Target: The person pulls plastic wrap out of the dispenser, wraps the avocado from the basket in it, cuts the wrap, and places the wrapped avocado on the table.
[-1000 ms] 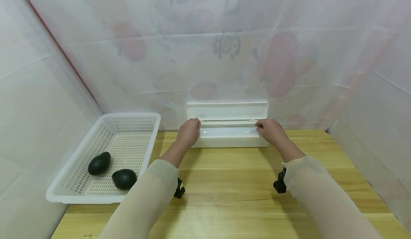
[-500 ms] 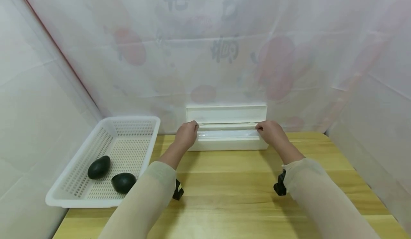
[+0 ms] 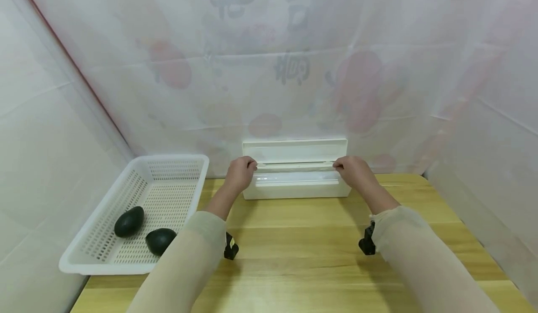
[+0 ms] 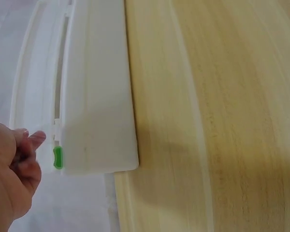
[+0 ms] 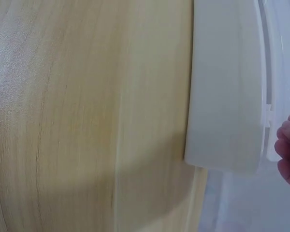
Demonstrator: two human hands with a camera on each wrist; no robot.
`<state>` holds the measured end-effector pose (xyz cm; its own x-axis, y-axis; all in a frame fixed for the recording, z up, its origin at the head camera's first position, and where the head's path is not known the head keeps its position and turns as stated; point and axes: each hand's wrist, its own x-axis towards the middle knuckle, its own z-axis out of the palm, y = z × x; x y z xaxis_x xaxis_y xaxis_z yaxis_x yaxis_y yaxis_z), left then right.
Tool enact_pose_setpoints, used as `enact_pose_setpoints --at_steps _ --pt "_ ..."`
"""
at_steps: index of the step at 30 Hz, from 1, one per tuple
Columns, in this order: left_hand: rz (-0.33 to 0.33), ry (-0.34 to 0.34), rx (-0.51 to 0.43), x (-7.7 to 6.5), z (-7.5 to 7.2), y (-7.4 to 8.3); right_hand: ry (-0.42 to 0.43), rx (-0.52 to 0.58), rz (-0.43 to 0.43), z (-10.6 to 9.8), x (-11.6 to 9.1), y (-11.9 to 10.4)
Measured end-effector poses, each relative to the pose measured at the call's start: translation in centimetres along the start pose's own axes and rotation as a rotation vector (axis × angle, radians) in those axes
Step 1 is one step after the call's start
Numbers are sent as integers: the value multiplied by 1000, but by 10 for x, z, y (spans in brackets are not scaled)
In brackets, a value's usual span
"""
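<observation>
I have the person's left hand [image 3: 239, 173] at the left end of a long white plastic box [image 3: 294, 191], and the right hand [image 3: 354, 172] at its right end. On each hand the fingers are curled and pressed against the thumb, pinching at the edge of the clear plastic film [image 3: 290, 176] that lies in the box's long opening. The film is so transparent that I can barely make out its edge at the fingertips.

The box rests near the far edge of the yellow wood-grain table [image 3: 294, 247], its white hinged lid [image 3: 294, 150] standing open at the back, close to the pale curtain [image 3: 269, 93] with faded red blotches and grey characters. Through the left wrist camera I find a small green piece [image 4: 58, 157] by the end of the box, just beside the left fingers.

To my left sits a white perforated plastic basket [image 3: 168, 157] with two smooth, dark green rounded fruits inside: one [image 3: 129, 222] in full view, the other [image 3: 159, 241] partly covered by the cream left sleeve [image 3: 185, 261]. A small black device shows under each wrist, left [image 3: 230, 246] and right [image 3: 367, 239].
</observation>
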<state>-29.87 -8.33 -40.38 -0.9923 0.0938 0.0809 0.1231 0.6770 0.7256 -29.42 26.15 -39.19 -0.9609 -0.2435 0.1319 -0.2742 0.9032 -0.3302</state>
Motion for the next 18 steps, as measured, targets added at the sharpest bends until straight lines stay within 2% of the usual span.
enact_pose_setpoints --at_steps 5,9,11,18 --pt "-62 -42 -189 1 -5 -2 -6 -1 2 -3 3 -1" --pt "-70 -53 -226 1 -8 0 0 -4 -7 -5 5 -1" --pt "-60 -49 -204 1 -9 1 5 0 -8 -6 5 -1" --pt "33 -51 6 2 -6 5 17 1 -19 -12 6 -1"
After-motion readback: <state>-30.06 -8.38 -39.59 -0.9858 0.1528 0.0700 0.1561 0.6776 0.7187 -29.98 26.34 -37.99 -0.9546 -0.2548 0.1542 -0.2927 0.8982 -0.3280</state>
